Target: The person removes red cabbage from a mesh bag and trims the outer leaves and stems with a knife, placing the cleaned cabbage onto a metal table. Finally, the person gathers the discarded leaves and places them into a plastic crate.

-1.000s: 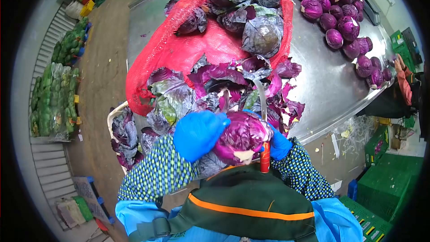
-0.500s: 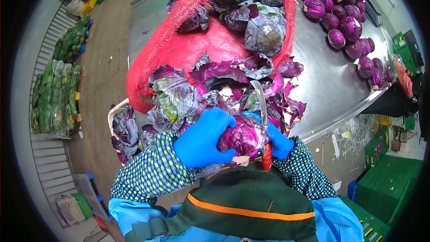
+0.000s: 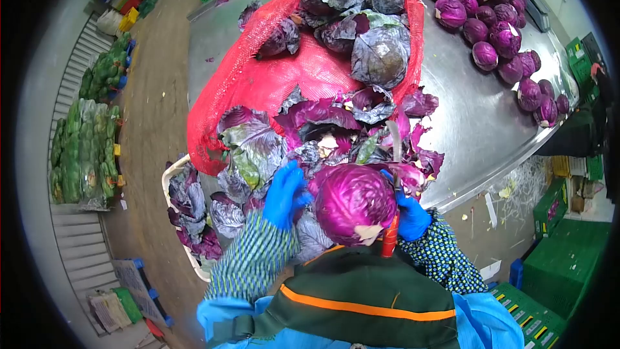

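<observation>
A purple cabbage point(image 3: 356, 203) with a smooth, glossy face is held up near my apron. My right hand point(image 3: 411, 214), in a blue glove, is closed around the red handle point(image 3: 390, 238) of a knife and rests against the cabbage's right side. The knife's curved blade point(image 3: 394, 142) points away from me. To the left of the cabbage, my left hand point(image 3: 284, 194) is off it, blurred, its fingers partly spread. Loose outer leaves point(image 3: 248, 145) are heaped just beyond both hands. Behind them a red mesh sack point(image 3: 226, 84) bears unpeeled dark cabbages point(image 3: 381, 55).
Peeled purple cabbages point(image 3: 484, 55) cluster at the back right of the metal table point(image 3: 452, 106). A white-rimmed bin point(image 3: 166, 184) of leaves stands at the table's left edge. Green crates point(image 3: 558, 265) are stacked at lower right, and a dark-clothed person point(image 3: 578, 132) is partly visible at right.
My left hand has let go of the cabbage and moved left. The cabbage now shows a smoother, fuller face, and the knife blade has turned slightly more upright.
</observation>
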`<state>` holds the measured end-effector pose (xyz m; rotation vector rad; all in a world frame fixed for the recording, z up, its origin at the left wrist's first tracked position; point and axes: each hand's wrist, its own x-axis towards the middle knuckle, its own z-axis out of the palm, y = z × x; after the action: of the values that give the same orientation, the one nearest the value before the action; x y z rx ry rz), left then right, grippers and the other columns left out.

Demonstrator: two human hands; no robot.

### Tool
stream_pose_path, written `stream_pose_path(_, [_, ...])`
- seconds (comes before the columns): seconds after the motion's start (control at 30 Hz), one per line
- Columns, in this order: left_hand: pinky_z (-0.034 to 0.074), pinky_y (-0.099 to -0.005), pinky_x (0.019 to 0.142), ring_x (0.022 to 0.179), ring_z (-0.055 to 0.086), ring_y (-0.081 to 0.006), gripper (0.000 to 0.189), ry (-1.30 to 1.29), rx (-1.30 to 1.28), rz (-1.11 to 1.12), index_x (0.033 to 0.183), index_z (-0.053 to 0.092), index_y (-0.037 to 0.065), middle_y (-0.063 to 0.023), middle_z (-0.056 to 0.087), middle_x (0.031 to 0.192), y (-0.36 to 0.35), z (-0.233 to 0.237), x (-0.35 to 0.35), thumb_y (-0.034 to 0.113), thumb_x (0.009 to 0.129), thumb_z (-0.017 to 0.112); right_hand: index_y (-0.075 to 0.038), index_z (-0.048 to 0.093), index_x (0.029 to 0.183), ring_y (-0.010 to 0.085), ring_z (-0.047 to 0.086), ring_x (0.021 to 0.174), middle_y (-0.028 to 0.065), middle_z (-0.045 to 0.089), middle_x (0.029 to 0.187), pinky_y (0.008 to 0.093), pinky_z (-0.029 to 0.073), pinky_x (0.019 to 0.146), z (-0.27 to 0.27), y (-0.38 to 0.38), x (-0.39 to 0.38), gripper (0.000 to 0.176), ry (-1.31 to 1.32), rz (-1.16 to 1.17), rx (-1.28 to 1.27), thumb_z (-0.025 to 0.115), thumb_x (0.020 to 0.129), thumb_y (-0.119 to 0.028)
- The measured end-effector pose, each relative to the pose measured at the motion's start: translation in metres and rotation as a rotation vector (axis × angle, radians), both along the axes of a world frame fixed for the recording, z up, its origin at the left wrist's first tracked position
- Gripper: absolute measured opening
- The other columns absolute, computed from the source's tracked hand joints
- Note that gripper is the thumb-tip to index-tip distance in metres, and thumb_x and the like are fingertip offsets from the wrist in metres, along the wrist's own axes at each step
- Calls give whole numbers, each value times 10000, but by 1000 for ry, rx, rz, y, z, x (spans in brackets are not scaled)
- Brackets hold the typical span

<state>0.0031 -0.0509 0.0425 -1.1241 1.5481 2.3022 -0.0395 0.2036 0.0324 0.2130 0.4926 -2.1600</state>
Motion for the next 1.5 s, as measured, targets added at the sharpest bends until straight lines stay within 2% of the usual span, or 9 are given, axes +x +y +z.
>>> stream_pose_path(0.1, [326, -536, 1034, 1312, 296, -353, 869, 209, 973, -214, 1427, 148, 88, -159, 221, 1460, 40, 50, 29, 590, 817, 509, -73, 312, 1370, 233, 524, 1126, 102, 477, 1288, 374, 469, 918, 7, 7, -10, 711, 223, 194, 354, 635, 738, -53])
stream_pose_path(0.2, [355, -534, 1013, 1296, 328, -323, 784, 153, 1054, -97, 1428, 161, 143, -138, 258, 1442, 37, 44, 38, 455, 842, 578, -58, 462, 1294, 201, 548, 1093, 73, 486, 1282, 337, 416, 954, 42, -15, -34, 600, 889, 100, 571, 661, 731, -6])
stream_pose_path(0.23, [346, -506, 1028, 1298, 326, -309, 814, 224, 807, -139, 1428, 161, 140, -136, 267, 1435, 37, 49, 39, 388, 814, 635, -55, 507, 1259, 198, 547, 1098, 76, 504, 1265, 339, 405, 966, 57, -15, -40, 545, 1261, 19, 705, 672, 741, -23])
stream_pose_path(0.3, [337, -477, 1043, 1299, 323, -294, 853, 282, 568, -186, 1428, 161, 137, -134, 277, 1427, 38, 53, 43, 322, 786, 692, -40, 593, 1052, 157, 583, 886, 53, 617, 976, 313, 473, 800, 48, -18, -52, 335, 470, 74, 106, 695, 786, -217])
stream_pose_path(0.43, [284, -412, 1069, 1300, 314, -260, 1099, 459, 208, -331, 1424, 147, 71, -139, 285, 1405, 23, 56, 36, 187, 585, 847, -35, 603, 996, 83, 556, 704, 40, 624, 803, 262, 464, 651, 63, -31, -90, 339, 465, 30, 938, 721, 771, -259])
stream_pose_path(0.6, [259, -425, 1073, 1304, 299, -305, 1190, 630, -543, -500, 1409, 192, 49, -166, 294, 1389, 17, 81, 35, 252, 475, 901, -47, 444, 1285, 85, 564, 877, 64, 588, 1083, 199, 461, 594, 3, -16, -86, 598, 1222, -372, 1308, 713, 776, -205])
stream_pose_path(0.7, [250, -448, 1072, 1318, 268, -338, 1154, 719, -842, -572, 1390, 230, 57, -187, 283, 1389, 14, 88, 29, 257, 474, 903, -67, 368, 1352, 95, 522, 904, 73, 462, 1288, 230, 458, 702, 90, -26, -59, 709, 566, 114, 602, 732, 760, -208])
stream_pose_path(0.93, [276, -468, 1070, 1314, 298, -309, 1245, 314, 589, 20, 1440, 108, 104, -148, 253, 1437, 17, 43, 24, 178, 472, 888, -35, 519, 1167, 64, 548, 864, 49, 565, 1075, 228, 471, 733, 103, -22, -70, 403, 851, 416, 426, 687, 807, -104])
stream_pose_path(1.5, [299, -505, 1052, 1297, 317, -306, 822, 395, 1096, 91, 1404, 255, 141, -132, 295, 1425, 23, 9, 42, 431, 746, 651, -57, 525, 747, 103, 461, 442, 46, 533, 700, 205, 362, 425, 123, -11, -66, 145, 599, -19, 57, 583, 823, -166])
